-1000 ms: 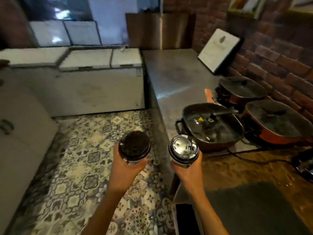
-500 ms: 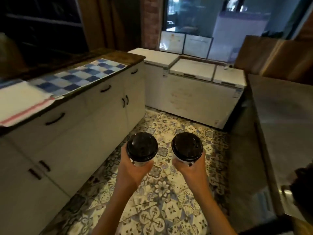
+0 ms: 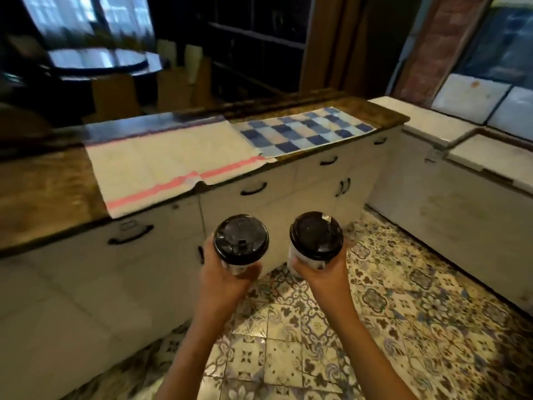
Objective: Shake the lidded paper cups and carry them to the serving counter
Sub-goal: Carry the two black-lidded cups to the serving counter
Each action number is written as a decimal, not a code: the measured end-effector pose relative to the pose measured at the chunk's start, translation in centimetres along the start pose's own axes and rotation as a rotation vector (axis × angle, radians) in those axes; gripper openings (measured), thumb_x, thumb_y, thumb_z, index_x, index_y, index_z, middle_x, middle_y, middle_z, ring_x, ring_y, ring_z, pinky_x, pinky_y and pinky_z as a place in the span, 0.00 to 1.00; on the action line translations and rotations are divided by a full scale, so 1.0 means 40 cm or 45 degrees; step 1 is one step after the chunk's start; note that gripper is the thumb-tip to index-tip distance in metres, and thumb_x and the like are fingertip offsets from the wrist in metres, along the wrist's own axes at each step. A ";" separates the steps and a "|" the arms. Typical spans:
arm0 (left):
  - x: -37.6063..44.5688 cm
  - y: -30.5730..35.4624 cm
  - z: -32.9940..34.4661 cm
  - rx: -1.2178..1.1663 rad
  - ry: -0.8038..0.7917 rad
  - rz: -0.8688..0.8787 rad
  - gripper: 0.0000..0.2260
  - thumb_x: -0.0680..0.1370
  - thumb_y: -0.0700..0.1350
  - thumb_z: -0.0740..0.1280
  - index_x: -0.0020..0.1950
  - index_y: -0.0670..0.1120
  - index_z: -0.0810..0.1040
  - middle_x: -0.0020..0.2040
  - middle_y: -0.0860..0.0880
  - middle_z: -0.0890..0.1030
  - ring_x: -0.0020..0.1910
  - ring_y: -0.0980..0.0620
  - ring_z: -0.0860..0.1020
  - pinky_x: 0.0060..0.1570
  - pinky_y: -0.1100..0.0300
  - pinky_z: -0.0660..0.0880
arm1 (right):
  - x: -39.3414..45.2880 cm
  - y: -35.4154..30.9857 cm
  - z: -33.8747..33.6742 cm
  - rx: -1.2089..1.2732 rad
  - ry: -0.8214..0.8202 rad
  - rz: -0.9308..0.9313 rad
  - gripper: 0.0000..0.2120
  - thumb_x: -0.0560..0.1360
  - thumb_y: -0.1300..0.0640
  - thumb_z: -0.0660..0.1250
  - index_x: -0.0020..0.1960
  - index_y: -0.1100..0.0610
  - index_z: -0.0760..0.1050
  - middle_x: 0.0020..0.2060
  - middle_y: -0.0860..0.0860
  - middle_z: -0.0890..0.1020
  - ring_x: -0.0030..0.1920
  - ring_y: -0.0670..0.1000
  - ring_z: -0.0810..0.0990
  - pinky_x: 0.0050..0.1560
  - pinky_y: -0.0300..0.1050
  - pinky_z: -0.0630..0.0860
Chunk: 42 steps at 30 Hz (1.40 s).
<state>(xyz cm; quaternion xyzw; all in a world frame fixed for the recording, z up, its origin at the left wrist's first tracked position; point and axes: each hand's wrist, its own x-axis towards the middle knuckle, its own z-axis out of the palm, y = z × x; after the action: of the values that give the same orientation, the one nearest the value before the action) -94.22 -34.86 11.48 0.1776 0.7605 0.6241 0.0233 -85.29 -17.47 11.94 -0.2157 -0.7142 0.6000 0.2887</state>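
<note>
Swung left since earlier: wooden counter (image 3: pixel 43 186) ahead. My left hand (image 3: pixel 222 280) grips one glossy-lidded cup (image 3: pixel 241 241), right hand (image 3: pixel 323 269) wraps the other cup (image 3: pixel 315 236).

In your left hand (image 3: pixel 222 281) sits a white cup (image 3: pixel 237 266) with a glossy black lid (image 3: pixel 241 239); the cup (image 3: pixel 307 259) in your right hand (image 3: pixel 326 272) is white too, lid (image 3: pixel 316 235) black. Under both hands the floor (image 3: pixel 317 327) is cream tile with blue-grey floral patterns. Beyond your left hand, a brown counter (image 3: pixel 43 192) carries a white cloth (image 3: pixel 170 163) with a pink stripe. Beside it lies a blue-and-cream checked cloth (image 3: pixel 305 131). The cabinets (image 3: pixel 86 284) are white with black handles.
</note>
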 end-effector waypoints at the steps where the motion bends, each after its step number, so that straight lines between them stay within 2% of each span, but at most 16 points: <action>1: 0.020 -0.014 -0.029 -0.008 0.038 -0.019 0.38 0.67 0.43 0.81 0.70 0.55 0.64 0.57 0.66 0.73 0.55 0.71 0.74 0.51 0.71 0.73 | 0.024 -0.003 0.041 0.019 -0.047 0.007 0.43 0.68 0.69 0.78 0.76 0.56 0.60 0.69 0.53 0.72 0.67 0.49 0.73 0.55 0.24 0.73; 4: 0.091 -0.054 -0.100 0.000 0.154 -0.062 0.39 0.66 0.43 0.82 0.68 0.58 0.62 0.58 0.66 0.73 0.56 0.78 0.72 0.52 0.73 0.72 | 0.098 -0.008 0.159 0.098 -0.179 0.006 0.41 0.69 0.72 0.75 0.74 0.54 0.60 0.64 0.48 0.72 0.62 0.45 0.73 0.46 0.19 0.71; 7: 0.183 -0.087 -0.159 0.019 0.261 -0.095 0.40 0.65 0.44 0.82 0.69 0.57 0.63 0.57 0.66 0.73 0.58 0.73 0.72 0.52 0.74 0.71 | 0.190 0.012 0.274 0.150 -0.279 -0.023 0.37 0.68 0.70 0.76 0.64 0.42 0.64 0.61 0.38 0.72 0.58 0.33 0.73 0.49 0.22 0.73; 9: 0.256 -0.111 -0.188 0.032 0.319 -0.114 0.40 0.64 0.45 0.83 0.69 0.57 0.63 0.57 0.66 0.73 0.58 0.68 0.73 0.54 0.71 0.71 | 0.261 0.024 0.344 0.158 -0.338 -0.016 0.38 0.67 0.69 0.78 0.63 0.39 0.64 0.61 0.38 0.73 0.61 0.36 0.74 0.55 0.28 0.76; 11: 0.338 -0.137 -0.213 0.049 0.371 -0.124 0.40 0.64 0.46 0.83 0.68 0.59 0.63 0.58 0.65 0.74 0.59 0.65 0.74 0.57 0.65 0.73 | 0.338 0.030 0.410 0.182 -0.390 -0.012 0.39 0.66 0.68 0.78 0.63 0.39 0.65 0.62 0.40 0.74 0.64 0.43 0.75 0.62 0.41 0.78; 13: 0.421 -0.154 -0.234 0.070 0.401 -0.135 0.41 0.64 0.47 0.83 0.68 0.60 0.62 0.60 0.65 0.74 0.61 0.64 0.74 0.60 0.59 0.74 | 0.417 0.032 0.474 0.191 -0.441 -0.028 0.39 0.66 0.67 0.79 0.64 0.38 0.65 0.63 0.42 0.75 0.65 0.47 0.76 0.65 0.54 0.77; 14: 0.460 -0.163 -0.244 0.076 0.417 -0.145 0.40 0.65 0.46 0.83 0.68 0.61 0.62 0.60 0.65 0.74 0.61 0.64 0.74 0.61 0.58 0.75 | 0.456 0.034 0.505 0.191 -0.464 -0.035 0.39 0.66 0.66 0.79 0.65 0.38 0.64 0.63 0.42 0.76 0.66 0.47 0.76 0.66 0.55 0.77; 18: 0.592 -0.172 -0.279 0.092 0.539 -0.154 0.36 0.66 0.40 0.82 0.61 0.65 0.65 0.59 0.62 0.76 0.57 0.65 0.77 0.56 0.60 0.78 | 0.590 0.046 0.616 0.217 -0.532 -0.011 0.42 0.66 0.67 0.79 0.68 0.40 0.63 0.64 0.45 0.76 0.66 0.47 0.76 0.64 0.43 0.77; 22: 0.705 -0.187 -0.318 0.103 0.645 -0.163 0.36 0.67 0.36 0.81 0.64 0.58 0.65 0.57 0.61 0.74 0.55 0.64 0.76 0.49 0.68 0.77 | 0.695 0.039 0.721 0.241 -0.614 0.005 0.39 0.66 0.69 0.78 0.65 0.42 0.64 0.61 0.42 0.76 0.57 0.34 0.77 0.51 0.27 0.77; 25: 0.784 -0.210 -0.354 0.095 0.691 -0.184 0.38 0.66 0.35 0.80 0.67 0.55 0.65 0.58 0.62 0.75 0.56 0.67 0.76 0.52 0.68 0.75 | 0.766 0.036 0.798 0.240 -0.658 -0.021 0.37 0.67 0.70 0.78 0.63 0.41 0.65 0.59 0.40 0.76 0.54 0.28 0.77 0.48 0.24 0.74; 28: 0.857 -0.234 -0.386 0.100 0.711 -0.177 0.38 0.67 0.34 0.80 0.67 0.55 0.63 0.57 0.64 0.73 0.53 0.78 0.73 0.45 0.77 0.74 | 0.826 0.046 0.882 0.219 -0.696 -0.018 0.37 0.66 0.69 0.78 0.61 0.39 0.65 0.58 0.37 0.75 0.53 0.26 0.76 0.48 0.23 0.74; 30: 0.908 -0.255 -0.414 0.119 0.742 -0.157 0.38 0.66 0.33 0.80 0.67 0.53 0.64 0.57 0.63 0.72 0.53 0.79 0.73 0.46 0.80 0.72 | 0.864 0.053 0.940 0.203 -0.717 -0.027 0.38 0.66 0.67 0.79 0.63 0.39 0.65 0.59 0.36 0.75 0.55 0.29 0.76 0.49 0.23 0.74; 33: 0.991 -0.296 -0.468 0.161 0.786 -0.143 0.36 0.66 0.33 0.80 0.65 0.54 0.66 0.57 0.61 0.74 0.54 0.75 0.75 0.49 0.77 0.73 | 0.917 0.054 1.027 0.179 -0.725 -0.040 0.40 0.65 0.66 0.80 0.67 0.45 0.63 0.60 0.36 0.73 0.57 0.35 0.75 0.51 0.22 0.72; 36: 1.068 -0.335 -0.521 0.150 0.819 -0.183 0.35 0.65 0.37 0.81 0.62 0.59 0.66 0.55 0.62 0.74 0.54 0.71 0.76 0.53 0.67 0.74 | 0.966 0.056 1.110 0.138 -0.703 -0.055 0.38 0.64 0.62 0.80 0.67 0.46 0.64 0.60 0.37 0.73 0.58 0.33 0.76 0.51 0.22 0.72; 39: 1.139 -0.365 -0.563 0.093 0.797 -0.229 0.38 0.67 0.36 0.81 0.68 0.55 0.64 0.58 0.56 0.76 0.58 0.59 0.77 0.58 0.58 0.76 | 1.015 0.056 1.182 0.142 -0.701 -0.041 0.39 0.67 0.68 0.79 0.69 0.49 0.63 0.61 0.41 0.75 0.60 0.38 0.76 0.51 0.23 0.73; 42: 1.196 -0.394 -0.595 0.110 0.789 -0.260 0.40 0.67 0.39 0.80 0.72 0.52 0.63 0.63 0.52 0.74 0.62 0.53 0.74 0.62 0.55 0.74 | 1.042 0.058 1.245 0.144 -0.699 -0.031 0.39 0.67 0.67 0.78 0.72 0.53 0.63 0.62 0.46 0.75 0.61 0.42 0.75 0.51 0.25 0.75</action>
<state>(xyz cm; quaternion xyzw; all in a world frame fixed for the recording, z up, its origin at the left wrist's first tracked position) -148.92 -45.42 10.55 -0.0973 0.7710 0.6102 -0.1542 -149.68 -26.22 10.43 -0.0201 -0.7335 0.6715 0.1032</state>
